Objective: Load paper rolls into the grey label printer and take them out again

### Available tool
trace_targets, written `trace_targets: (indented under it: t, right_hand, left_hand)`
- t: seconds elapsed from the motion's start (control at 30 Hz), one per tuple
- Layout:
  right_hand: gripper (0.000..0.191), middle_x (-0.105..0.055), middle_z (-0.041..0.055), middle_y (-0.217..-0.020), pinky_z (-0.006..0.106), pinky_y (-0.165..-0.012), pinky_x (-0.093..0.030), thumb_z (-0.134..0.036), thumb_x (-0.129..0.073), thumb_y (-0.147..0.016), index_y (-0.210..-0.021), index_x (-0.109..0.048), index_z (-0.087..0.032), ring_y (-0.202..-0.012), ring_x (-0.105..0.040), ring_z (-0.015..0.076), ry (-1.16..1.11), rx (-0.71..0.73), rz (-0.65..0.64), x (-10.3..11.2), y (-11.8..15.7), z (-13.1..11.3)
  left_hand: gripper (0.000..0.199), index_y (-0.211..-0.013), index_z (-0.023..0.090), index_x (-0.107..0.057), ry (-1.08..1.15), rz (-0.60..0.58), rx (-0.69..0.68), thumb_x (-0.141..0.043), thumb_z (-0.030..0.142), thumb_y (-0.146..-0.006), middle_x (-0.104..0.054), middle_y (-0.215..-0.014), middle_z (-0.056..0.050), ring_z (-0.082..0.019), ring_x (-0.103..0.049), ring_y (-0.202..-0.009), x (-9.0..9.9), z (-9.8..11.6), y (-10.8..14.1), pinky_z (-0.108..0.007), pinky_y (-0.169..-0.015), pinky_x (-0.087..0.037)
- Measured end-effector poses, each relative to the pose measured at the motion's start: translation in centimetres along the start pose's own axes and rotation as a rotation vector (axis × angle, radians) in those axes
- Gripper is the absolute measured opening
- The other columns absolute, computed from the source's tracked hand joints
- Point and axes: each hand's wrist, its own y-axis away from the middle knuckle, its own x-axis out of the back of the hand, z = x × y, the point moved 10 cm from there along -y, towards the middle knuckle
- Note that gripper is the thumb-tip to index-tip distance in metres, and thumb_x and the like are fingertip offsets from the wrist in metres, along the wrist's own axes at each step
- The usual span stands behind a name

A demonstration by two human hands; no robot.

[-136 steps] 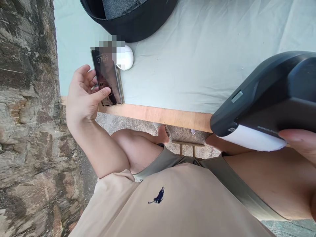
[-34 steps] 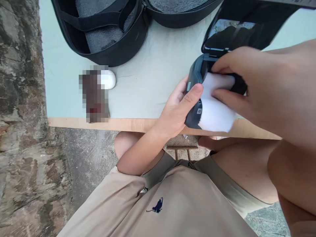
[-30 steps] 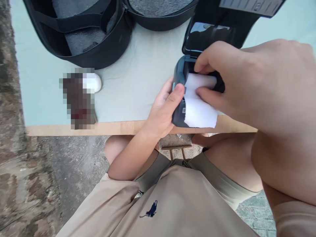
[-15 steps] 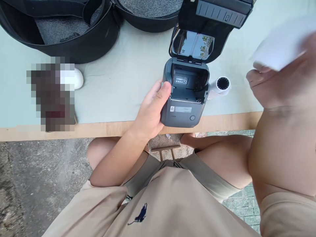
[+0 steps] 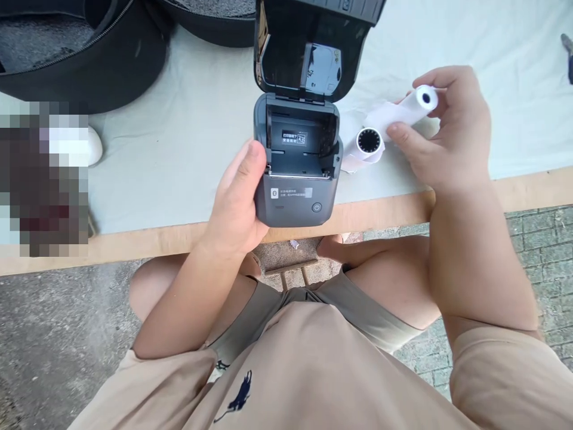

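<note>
My left hand is closed round the left side of a dark grey label printer, thumb on its upper edge. The printer's black lid stands fully raised, and the paper bay inside holds no roll. To the right, my right hand grips a thin white paper roll between thumb and fingers, its small dark core facing me. A second roll with a wider black core lies on the cloth between the printer and that hand, loose white paper around it.
A black zippered case with grey foam lies open at the back left. Near the left table edge are a blurred-out dark item and a white rounded object. A small dark object lies far right. The table has a wooden front edge.
My right hand has come in from the far right, lowering the white paper beside the other roll. My left hand still holds the printer, and the whole view has shifted.
</note>
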Motion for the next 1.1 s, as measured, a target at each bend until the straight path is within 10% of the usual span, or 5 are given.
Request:
trace_targets:
  t: [0.17,0.3,0.57,0.77,1.1]
  right_hand:
    - [0.059,-0.067,0.0088,-0.139,0.04,-0.094,-0.051,-0.055,-0.076,-0.087,-0.135,-0.053,-0.029,-0.126,-0.067,0.0255,0.057,0.105,0.063,1.2,0.6,-3.0]
    - [0.032,-0.07,0.0069,-0.111,0.035,-0.066,-0.042,-0.053,-0.061,-0.096,-0.117,-0.065,-0.028,-0.083,-0.067,0.0181,0.104,0.256,0.304,3.9,2.5,-7.6]
    - [0.037,-0.071,0.0072,-0.123,0.035,-0.063,-0.053,-0.039,-0.068,-0.091,-0.126,-0.062,-0.029,-0.08,-0.068,0.0188,0.368,0.186,-0.063,-3.6,3.3,-8.8]
    - [0.033,-0.074,0.004,-0.11,0.049,-0.1,-0.06,-0.031,-0.068,-0.094,-0.127,-0.067,-0.034,-0.108,-0.071,0.0252,0.067,0.236,-0.039,-2.6,3.0,-10.1]
    - [0.033,-0.079,0.0007,-0.107,0.034,-0.076,-0.069,-0.033,-0.085,-0.072,-0.101,-0.071,-0.026,-0.096,-0.078,0.0204,-0.883,-0.494,-0.126,-4.4,1.6,-6.9]
  left_hand:
    - [0.04,-0.104,0.026,-0.078,-0.014,-0.01,-0.022,-0.053,0.058,-0.103,-0.079,-0.123,-0.005,-0.027,-0.055,-0.151,0.0,0.3,-0.1,-0.038,-0.118,-0.057]
    - [0.041,-0.104,0.027,-0.078,-0.021,-0.012,-0.003,-0.053,0.059,-0.103,-0.08,-0.122,-0.005,-0.027,-0.056,-0.151,0.0,0.3,0.0,-0.039,-0.118,-0.057]
    - [0.043,-0.103,0.025,-0.076,-0.022,0.021,0.023,-0.057,0.063,-0.1,-0.077,-0.131,-0.007,-0.031,-0.057,-0.15,0.4,0.0,0.0,-0.04,-0.119,-0.056]
    - [0.039,-0.113,0.027,-0.076,0.033,-0.049,0.036,-0.055,0.059,-0.103,-0.078,-0.13,-0.005,-0.032,-0.053,-0.153,-0.2,-0.1,0.2,-0.045,-0.121,-0.055]
    - [0.042,-0.115,0.021,-0.074,0.083,-0.028,0.002,-0.047,0.053,-0.108,-0.076,-0.127,-0.007,-0.028,-0.063,-0.143,-0.4,-0.1,0.0,-0.044,-0.117,-0.057]
